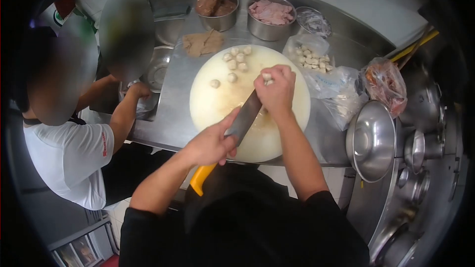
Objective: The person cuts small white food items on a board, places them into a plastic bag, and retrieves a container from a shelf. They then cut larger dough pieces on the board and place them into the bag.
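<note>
My left hand (213,139) is closed around a cleaver (246,119) where its yellow handle meets the blade. The blade points up and away over a round white cutting board (284,143), its tip end beside my right hand (278,90). My right hand is curled round pale, round food balls (267,76) that look like fish balls; part of them is hidden by the fingers. Several more loose balls (232,77) lie on the far left part of the board. Wet smears mark the board around the blade.
Behind the board stand a pot of brown meat (227,22) and a pot of pale raw meat (269,30). A bag of pale pieces (311,59), a bag of reddish food (385,86) and a steel bowl (371,141) sit at right. A co-worker in a white shirt (74,155) works at left.
</note>
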Demonstrator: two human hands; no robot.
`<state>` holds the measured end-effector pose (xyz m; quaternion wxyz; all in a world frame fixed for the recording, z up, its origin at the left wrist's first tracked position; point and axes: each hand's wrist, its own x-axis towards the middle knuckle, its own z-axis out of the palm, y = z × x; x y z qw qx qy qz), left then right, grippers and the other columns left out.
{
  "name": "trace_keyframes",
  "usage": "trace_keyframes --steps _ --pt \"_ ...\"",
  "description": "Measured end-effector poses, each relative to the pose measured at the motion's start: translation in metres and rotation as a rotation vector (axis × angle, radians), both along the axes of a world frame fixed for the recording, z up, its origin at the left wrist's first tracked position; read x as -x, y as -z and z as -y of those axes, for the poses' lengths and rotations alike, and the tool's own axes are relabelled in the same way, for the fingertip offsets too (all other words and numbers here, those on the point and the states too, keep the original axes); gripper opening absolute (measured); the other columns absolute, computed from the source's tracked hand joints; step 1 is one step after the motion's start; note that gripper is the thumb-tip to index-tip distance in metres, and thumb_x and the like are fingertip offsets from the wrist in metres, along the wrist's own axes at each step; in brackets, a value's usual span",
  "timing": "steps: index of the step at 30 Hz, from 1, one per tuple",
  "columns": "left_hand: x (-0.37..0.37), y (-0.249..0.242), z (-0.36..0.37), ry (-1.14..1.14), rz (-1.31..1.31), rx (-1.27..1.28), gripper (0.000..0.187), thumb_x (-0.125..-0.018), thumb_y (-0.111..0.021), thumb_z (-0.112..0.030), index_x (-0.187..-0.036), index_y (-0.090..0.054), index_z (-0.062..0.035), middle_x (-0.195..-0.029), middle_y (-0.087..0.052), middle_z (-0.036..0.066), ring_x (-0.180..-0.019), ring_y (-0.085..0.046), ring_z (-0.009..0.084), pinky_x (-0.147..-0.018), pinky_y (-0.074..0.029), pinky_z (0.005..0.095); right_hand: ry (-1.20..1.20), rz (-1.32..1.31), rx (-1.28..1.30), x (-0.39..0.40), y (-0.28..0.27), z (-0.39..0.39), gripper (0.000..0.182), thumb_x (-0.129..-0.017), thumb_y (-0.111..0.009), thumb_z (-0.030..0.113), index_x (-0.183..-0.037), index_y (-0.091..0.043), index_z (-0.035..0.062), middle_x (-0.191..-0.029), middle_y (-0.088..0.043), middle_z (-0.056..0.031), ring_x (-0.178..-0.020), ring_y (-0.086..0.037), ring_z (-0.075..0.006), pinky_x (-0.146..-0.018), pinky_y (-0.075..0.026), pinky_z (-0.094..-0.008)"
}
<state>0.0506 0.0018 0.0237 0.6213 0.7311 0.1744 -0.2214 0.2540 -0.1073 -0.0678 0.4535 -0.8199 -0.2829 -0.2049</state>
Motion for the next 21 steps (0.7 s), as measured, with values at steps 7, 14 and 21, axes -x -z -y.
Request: trace_keyframes --steps 7,14,21 --pt "-0.148 -0.006 0.063 -0.141 0.07 0.284 0.077 -0.099 -0.05 -0.011 -0.166 -0.013 -0.0031 -0.091 -0.069 0.013 -0.061 -0.059 0.0141 -0.06 -0.052 0.0277 -0.054 -0.354 0.393 -0.17 -0.02 0.051 0.033 -0.076 -0.077 0.03 -0.1 -0.08 0.0067 -0.119 -0.07 -0.0212 -0.112 -0.066 -0.039 -0.097 -0.052 -0.0469" --pt "-0.092 -0.019 0.033 0.032 0.056 -0.177 0.072 -0.102 -0.05 -0.016 -0.166 -0.017 -0.0079 -0.085 -0.067 0.011 -0.064 -0.063 0.0176 -0.061 -0.055 0.0331 -0.143 -0.209 0.78 -0.215 -0.013 0.095 0.049 -0.093 -0.071 0.036 -0.13 -0.069 0.0041 -0.133 -0.065 -0.025 -0.123 -0.061 -0.0407 -0.107 -0.048 -0.0449" --pt "0.081 -0.013 -0.016 -0.318 -0.134 -0.45 0.073 -0.099 -0.051 -0.012 -0.167 -0.024 -0.022 -0.078 -0.07 0.009 -0.06 -0.064 0.016 -0.062 -0.056 0.0316 -0.557 0.05 0.538 -0.013 0.003 0.109 0.075 -0.083 -0.083 0.041 -0.14 -0.058 -0.0002 -0.141 -0.056 -0.0216 -0.126 -0.053 -0.0401 -0.11 -0.043 -0.0489"
